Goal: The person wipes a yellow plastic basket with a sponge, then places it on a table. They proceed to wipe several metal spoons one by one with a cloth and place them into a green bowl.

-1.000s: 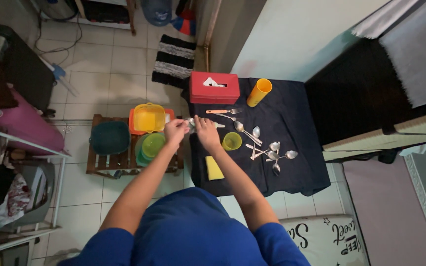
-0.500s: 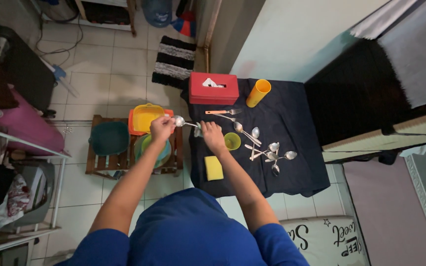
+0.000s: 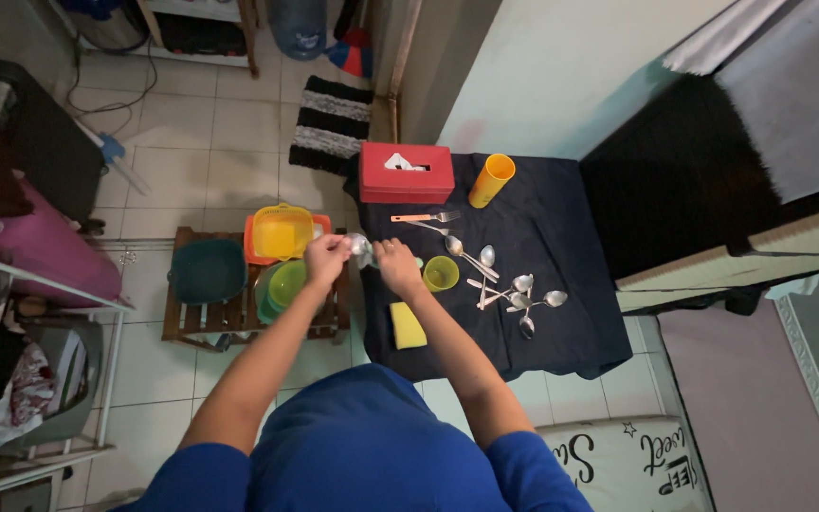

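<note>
Our left hand and right hand meet at the left edge of the dark cloth, both gripping one spoon between them. Right of it sits a green cup; beyond that, loose spoons. A yellow sponge lies nearer us.

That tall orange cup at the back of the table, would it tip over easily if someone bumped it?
Probably yes. The orange cup is tall and narrow and stands upright on the dark cloth, so a sideways nudge could topple it. It looks like thin plastic, likely light. Being round, it might then roll towards the red box or the fork.
</note>
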